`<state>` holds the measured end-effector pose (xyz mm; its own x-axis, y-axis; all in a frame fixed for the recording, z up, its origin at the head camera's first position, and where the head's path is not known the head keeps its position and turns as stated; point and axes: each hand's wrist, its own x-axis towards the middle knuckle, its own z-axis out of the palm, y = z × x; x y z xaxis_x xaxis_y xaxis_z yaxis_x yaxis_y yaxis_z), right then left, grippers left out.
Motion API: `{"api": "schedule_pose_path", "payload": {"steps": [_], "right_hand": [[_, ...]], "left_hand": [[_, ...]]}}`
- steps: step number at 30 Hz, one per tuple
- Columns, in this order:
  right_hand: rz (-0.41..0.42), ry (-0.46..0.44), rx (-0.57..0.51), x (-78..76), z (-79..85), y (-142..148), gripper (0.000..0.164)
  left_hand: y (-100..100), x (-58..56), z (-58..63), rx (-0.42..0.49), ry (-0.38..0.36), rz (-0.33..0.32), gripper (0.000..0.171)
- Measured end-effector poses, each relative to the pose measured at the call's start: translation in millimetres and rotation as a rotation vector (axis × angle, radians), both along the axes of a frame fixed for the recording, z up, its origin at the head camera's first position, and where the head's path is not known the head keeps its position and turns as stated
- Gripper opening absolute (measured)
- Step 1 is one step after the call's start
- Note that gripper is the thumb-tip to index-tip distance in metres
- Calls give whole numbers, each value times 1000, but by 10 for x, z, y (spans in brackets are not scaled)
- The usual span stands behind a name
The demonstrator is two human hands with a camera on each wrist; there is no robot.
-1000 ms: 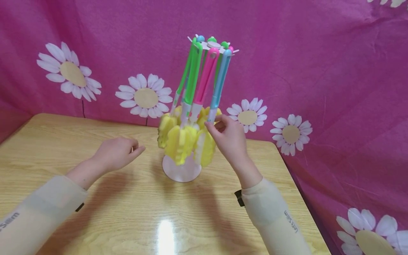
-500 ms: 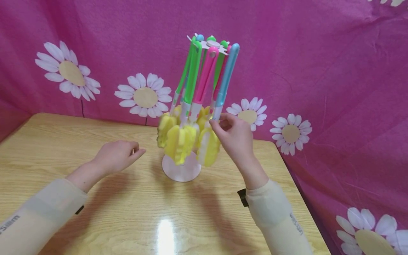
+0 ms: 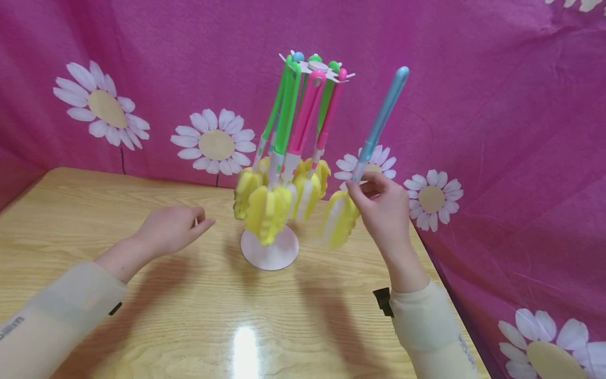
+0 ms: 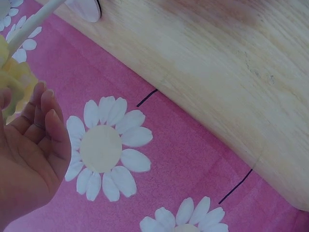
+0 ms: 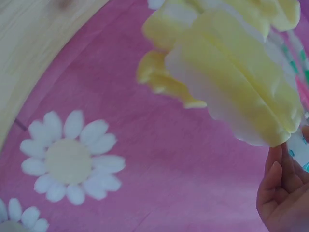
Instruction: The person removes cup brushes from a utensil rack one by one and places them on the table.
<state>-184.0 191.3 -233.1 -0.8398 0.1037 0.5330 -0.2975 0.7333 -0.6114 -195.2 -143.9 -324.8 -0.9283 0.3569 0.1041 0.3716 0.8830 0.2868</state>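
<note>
My right hand (image 3: 385, 208) pinches the neck of a blue-handled sponge bottle brush (image 3: 382, 118), just above its yellow and white sponge head. The brush leans with its handle up and right, apart from the rack and over the table. In the right wrist view its sponge head (image 5: 231, 77) fills the upper right, beside my fingers. A white round rack (image 3: 317, 67) holds several similar brushes with green, pink and blue handles, yellow sponges (image 3: 269, 213) hanging down. Left of it, my left hand (image 3: 172, 229) hovers over the table with loosely curled fingers, holding nothing.
The rack's round white base (image 3: 270, 255) stands on a wooden table (image 3: 203, 316). Behind and to the right hangs a magenta cloth (image 3: 473, 105) with white daisies, close to the table's back and right edges.
My right hand has lifted the blue-handled bottle brush off its hook and carried it right, away from the rack. My left hand has stayed almost still.
</note>
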Motion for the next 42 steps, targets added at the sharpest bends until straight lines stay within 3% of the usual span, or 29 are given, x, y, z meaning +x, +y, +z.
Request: {"api": "schedule_pose_path", "payload": {"steps": [3, 7, 15, 26, 31, 42], "right_hand": [[-60, -14, 0, -40, -30, 127, 24], [-143, -72, 76, -121, -116, 269, 29], [-201, -470, 260, -293, -404, 477, 39], [-194, -811, 485, -413, -1113, 446, 25], [-181, -865, 523, -407, -1293, 391, 22], [-97, -861, 566, -417, -1445, 351, 23]], "left_hand": [[3, -7, 15, -7, 4, -3, 30], [13, -13, 14, -12, 13, -4, 29], [17, -11, 0, -8, -3, 6, 30], [17, -10, -8, -15, 2, 1, 31], [23, -14, -6, -12, 8, 2, 30], [15, 0, 3, -17, 6, 7, 30]]}}
